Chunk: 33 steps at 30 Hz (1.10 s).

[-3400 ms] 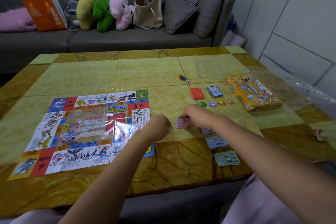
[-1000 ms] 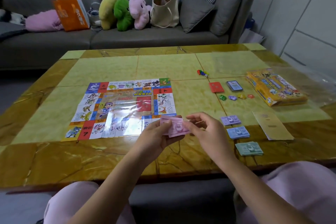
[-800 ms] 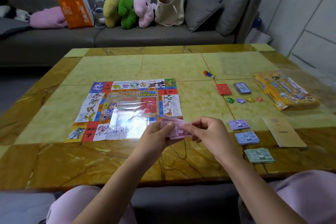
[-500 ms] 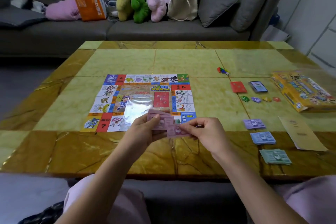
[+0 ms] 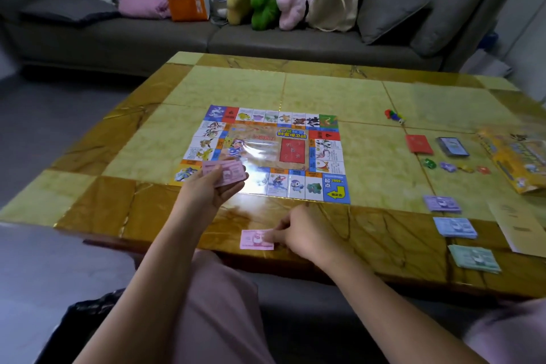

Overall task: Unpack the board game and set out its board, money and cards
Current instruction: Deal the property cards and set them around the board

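While my left hand (image 5: 204, 192) grips pink paper notes (image 5: 229, 173) over the glossy printed board (image 5: 295, 154), my right hand (image 5: 301, 233) pinches one pink note (image 5: 252, 241) on its near side; may slide off the surface (image 5: 369, 233).

I see open desk (image 5: 369, 162) between the board (image 5: 266, 151) and the red deck (image 5: 419, 144), and a wide bare stretch behind the board toward the sofa (image 5: 266, 41). On the right, three note stacks (image 5: 454, 227) line the near edge (tokens (image 5: 446, 166) and the yellow box (image 5: 514, 162) lie beyond), crowding that side.
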Tool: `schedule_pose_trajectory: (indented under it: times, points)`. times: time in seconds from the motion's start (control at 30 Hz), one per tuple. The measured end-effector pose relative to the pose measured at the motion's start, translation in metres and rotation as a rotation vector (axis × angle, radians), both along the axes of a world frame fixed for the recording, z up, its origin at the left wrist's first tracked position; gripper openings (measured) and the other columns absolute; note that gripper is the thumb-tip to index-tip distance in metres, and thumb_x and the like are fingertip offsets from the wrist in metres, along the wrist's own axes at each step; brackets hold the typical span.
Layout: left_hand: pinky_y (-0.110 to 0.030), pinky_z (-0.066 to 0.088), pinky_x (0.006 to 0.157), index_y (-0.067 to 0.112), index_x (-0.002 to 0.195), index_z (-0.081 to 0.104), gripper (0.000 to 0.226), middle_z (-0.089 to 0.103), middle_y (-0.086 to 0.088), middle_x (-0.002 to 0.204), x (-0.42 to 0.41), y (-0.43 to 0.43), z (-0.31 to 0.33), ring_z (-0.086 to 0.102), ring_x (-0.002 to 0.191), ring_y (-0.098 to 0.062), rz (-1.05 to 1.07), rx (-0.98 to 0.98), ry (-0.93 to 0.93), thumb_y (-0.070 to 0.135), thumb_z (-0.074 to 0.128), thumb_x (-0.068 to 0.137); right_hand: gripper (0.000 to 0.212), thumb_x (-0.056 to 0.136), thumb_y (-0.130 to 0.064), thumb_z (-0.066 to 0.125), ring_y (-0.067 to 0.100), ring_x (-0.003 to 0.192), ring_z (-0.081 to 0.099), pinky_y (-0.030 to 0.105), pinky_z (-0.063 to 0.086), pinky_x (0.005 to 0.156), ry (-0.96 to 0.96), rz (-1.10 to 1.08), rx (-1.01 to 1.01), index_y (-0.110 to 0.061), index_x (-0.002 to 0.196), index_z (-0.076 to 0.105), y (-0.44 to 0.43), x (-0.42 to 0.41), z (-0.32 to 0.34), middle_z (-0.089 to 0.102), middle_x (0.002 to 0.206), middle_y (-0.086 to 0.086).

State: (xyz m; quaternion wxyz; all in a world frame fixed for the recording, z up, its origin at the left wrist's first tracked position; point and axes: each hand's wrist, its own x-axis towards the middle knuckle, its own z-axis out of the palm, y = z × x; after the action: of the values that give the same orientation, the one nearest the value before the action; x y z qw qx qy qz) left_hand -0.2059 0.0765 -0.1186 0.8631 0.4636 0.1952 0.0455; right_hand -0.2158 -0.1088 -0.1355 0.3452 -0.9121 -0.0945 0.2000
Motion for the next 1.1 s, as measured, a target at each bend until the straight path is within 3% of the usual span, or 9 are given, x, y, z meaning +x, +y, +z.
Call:
schedule_pose_trajectory:
  times: [0.13,0.27,0.37,0.47,0.57,0.7,0.83,0.93,1.1]
  points:
    - [-0.029,0.060,0.066,-0.005,0.120,0.055,0.028,0.071,-0.017,0.097,-0.002,-0.004,-0.001,0.072,0.085,-0.027,-0.053,0.014,0.010,0.009,0.040,0.101,0.030,0.077,-0.041,0.076,0.010,0.057,0.051,0.023,0.033,0.048,-0.064,-0.004,-0.080,-0.012,0.075,0.068,0.007,-0.002,-0.006,0.062,0.068,-0.001]
    - [-0.028,0.059,0.067,-0.007,0.121,0.054,0.028,0.069,-0.021,0.107,-0.006,-0.012,-0.001,0.070,0.093,-0.028,-0.110,0.060,0.028,0.009,0.042,0.100,0.037,0.079,-0.046,0.072,0.009,0.053,0.044,0.024,0.028,0.046,-0.109,0.028,-0.137,-0.016,0.065,0.057,0.003,-0.002,-0.002,0.053,0.060,-0.004]
    - [-0.028,0.059,0.071,-0.007,0.122,0.053,0.030,0.066,-0.024,0.114,-0.008,-0.018,0.002,0.067,0.100,-0.031,-0.117,0.019,0.009,0.009,0.042,0.100,0.046,0.085,-0.052,0.062,0.008,0.043,0.044,0.025,0.034,0.050,-0.140,-0.042,0.106,-0.012,0.063,0.059,-0.003,0.000,0.007,0.051,0.051,-0.003]
    - [-0.027,0.058,0.078,-0.005,0.120,0.056,0.029,0.066,-0.023,0.114,-0.009,-0.031,0.009,0.066,0.102,-0.027,-0.160,-0.026,-0.055,0.010,0.041,0.100,0.044,0.082,-0.052,0.064,0.009,0.047,0.058,0.021,0.042,0.051,-0.100,-0.179,0.451,-0.008,0.077,0.065,-0.009,0.004,0.026,0.063,0.063,0.000]
    - [-0.025,0.058,0.078,-0.001,0.111,0.060,0.025,0.070,-0.018,0.102,-0.007,-0.053,0.016,0.069,0.090,-0.020,-0.182,-0.085,-0.107,0.010,0.041,0.099,0.031,0.078,-0.037,0.074,0.012,0.055,0.065,0.021,0.045,0.047,0.001,-0.305,0.712,-0.009,0.082,0.063,-0.010,0.008,0.037,0.064,0.071,0.002]
    - [-0.022,0.058,0.074,-0.001,0.103,0.061,0.023,0.072,-0.013,0.084,0.004,-0.089,0.017,0.071,0.078,-0.016,-0.180,-0.165,-0.166,0.006,0.040,0.098,0.018,0.081,-0.019,0.073,0.012,0.052,0.061,0.019,0.046,0.047,0.077,-0.528,1.037,-0.010,0.075,0.058,-0.015,0.018,0.037,0.062,0.061,0.000]
    - [-0.025,0.053,0.081,-0.002,0.112,0.059,0.033,0.070,-0.015,0.094,0.016,-0.120,0.013,0.067,0.087,-0.020,-0.241,-0.198,-0.202,0.016,0.049,0.087,0.015,0.082,-0.017,0.072,0.010,0.055,0.059,0.018,0.047,0.052,0.096,-0.646,1.160,-0.011,0.072,0.062,-0.033,0.030,0.036,0.066,0.064,0.001]
    - [-0.026,0.049,0.083,0.000,0.118,0.058,0.036,0.067,-0.016,0.102,0.025,-0.138,0.011,0.064,0.093,-0.021,-0.280,-0.206,-0.197,0.020,0.054,0.089,0.011,0.084,-0.013,0.068,0.004,0.048,0.054,0.015,0.044,0.046,0.141,-0.679,1.223,-0.011,0.073,0.067,-0.044,0.039,0.037,0.064,0.057,-0.003]
    - [-0.024,0.050,0.090,0.001,0.119,0.058,0.035,0.068,-0.015,0.104,0.043,-0.146,0.009,0.065,0.098,-0.018,-0.365,-0.127,-0.233,0.018,0.048,0.090,0.014,0.080,-0.011,0.072,0.004,0.042,0.043,0.013,0.036,0.042,0.093,-0.712,1.157,-0.012,0.066,0.069,-0.060,0.058,0.036,0.053,0.050,-0.003]
